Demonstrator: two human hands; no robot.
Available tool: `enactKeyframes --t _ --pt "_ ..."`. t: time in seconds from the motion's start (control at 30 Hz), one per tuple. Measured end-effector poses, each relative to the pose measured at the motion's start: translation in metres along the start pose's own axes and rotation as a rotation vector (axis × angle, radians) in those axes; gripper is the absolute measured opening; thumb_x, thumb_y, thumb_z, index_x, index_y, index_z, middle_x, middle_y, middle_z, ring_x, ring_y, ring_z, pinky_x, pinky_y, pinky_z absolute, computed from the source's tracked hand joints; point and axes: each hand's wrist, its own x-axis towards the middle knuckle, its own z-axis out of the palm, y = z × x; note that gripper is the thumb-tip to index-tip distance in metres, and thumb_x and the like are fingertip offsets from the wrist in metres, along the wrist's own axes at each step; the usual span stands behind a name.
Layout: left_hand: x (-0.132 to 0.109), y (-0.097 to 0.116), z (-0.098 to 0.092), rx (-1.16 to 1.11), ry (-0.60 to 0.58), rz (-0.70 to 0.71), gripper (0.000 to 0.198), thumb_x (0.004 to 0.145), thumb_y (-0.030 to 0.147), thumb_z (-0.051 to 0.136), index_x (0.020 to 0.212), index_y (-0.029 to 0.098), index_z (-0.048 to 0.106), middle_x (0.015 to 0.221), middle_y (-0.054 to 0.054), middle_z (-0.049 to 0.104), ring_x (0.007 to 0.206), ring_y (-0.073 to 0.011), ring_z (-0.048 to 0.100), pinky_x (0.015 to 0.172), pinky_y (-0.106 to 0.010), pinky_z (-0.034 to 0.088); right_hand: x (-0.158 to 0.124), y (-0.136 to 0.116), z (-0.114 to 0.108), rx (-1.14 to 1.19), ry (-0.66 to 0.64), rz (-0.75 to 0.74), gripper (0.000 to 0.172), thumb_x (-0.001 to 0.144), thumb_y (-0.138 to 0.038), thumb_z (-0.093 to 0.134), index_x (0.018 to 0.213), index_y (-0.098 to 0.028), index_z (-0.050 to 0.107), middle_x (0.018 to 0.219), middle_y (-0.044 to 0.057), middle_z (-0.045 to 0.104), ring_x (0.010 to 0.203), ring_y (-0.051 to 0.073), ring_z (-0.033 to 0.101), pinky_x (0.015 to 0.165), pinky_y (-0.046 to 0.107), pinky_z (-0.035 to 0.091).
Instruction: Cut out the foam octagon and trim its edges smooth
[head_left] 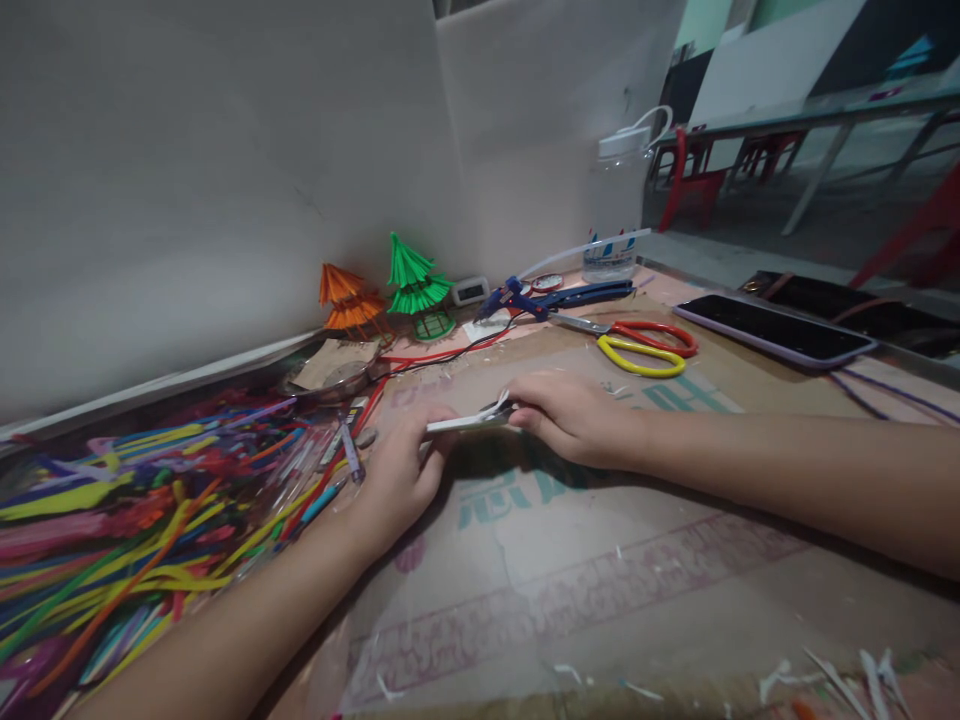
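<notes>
My left hand (405,465) is closed on one end of a thin, flat white piece (459,424), held just above the covered table. At its other end my right hand (562,415) is pinched shut around a small dark thing (507,410), whose kind I cannot make out. A narrow white sliver curls up from the piece beside the right fingertips. Beneath both hands lies a clear sheet over printed cardboard (525,580). Scissors (641,350) with one red and one yellow handle rest beyond my right hand.
Colourful pipe cleaners (135,530) are heaped at left. Behind stand an orange tree (349,300) and a green tree (416,285), near a blue glue gun (514,297). A water bottle (615,210) and phone (776,328) are at right. White scraps (862,680) litter the front edge.
</notes>
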Motion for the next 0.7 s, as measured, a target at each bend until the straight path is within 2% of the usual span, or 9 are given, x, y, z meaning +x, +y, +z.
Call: enactKeyframes --t 0.13,0.4,0.57,0.7 --pt "0.0008 0.0012 0.0001 -0.003 -0.010 -0.005 0.015 0.092 0.016 0.048 0.104 0.019 0.057 0.100 -0.008 0.067 0.092 -0.0205 0.063 0.082 -0.034 0.051 -0.0002 0.0012 0.0003 0.009 -0.003 0.008 0.027 0.099 -0.035 0.042 0.098 -0.016 0.061 0.087 0.008 0.066 0.079 0.021 0.055 0.069 0.029 0.035" --pt "0.0007 0.0071 -0.0022 0.079 -0.020 0.084 0.016 0.092 0.013 0.047 0.103 0.021 0.056 0.097 -0.006 0.067 0.090 -0.0193 0.064 0.080 -0.032 0.051 0.0001 -0.0051 0.0002 -0.005 -0.010 -0.058 0.035 0.102 -0.040 0.036 0.086 -0.017 0.058 0.078 0.006 0.061 0.071 0.019 0.049 0.064 0.029 0.029" --pt "-0.0012 0.0040 -0.0001 0.088 -0.030 0.092 0.018 0.092 0.012 0.047 0.105 0.021 0.055 0.101 -0.006 0.067 0.094 -0.0189 0.064 0.084 -0.031 0.051 0.0003 -0.0045 0.0007 -0.009 0.017 -0.090 0.044 0.104 -0.044 0.030 0.091 -0.016 0.061 0.081 0.008 0.064 0.073 0.020 0.052 0.066 0.029 0.031" --pt "-0.0014 0.0054 0.0002 0.080 -0.030 0.077 0.017 0.092 0.013 0.047 0.105 0.021 0.056 0.100 -0.006 0.067 0.094 -0.0195 0.064 0.084 -0.032 0.052 0.0003 -0.0030 0.0009 -0.024 0.009 -0.068 0.042 0.104 -0.043 0.034 0.091 -0.017 0.063 0.081 0.008 0.065 0.075 0.020 0.054 0.067 0.029 0.033"
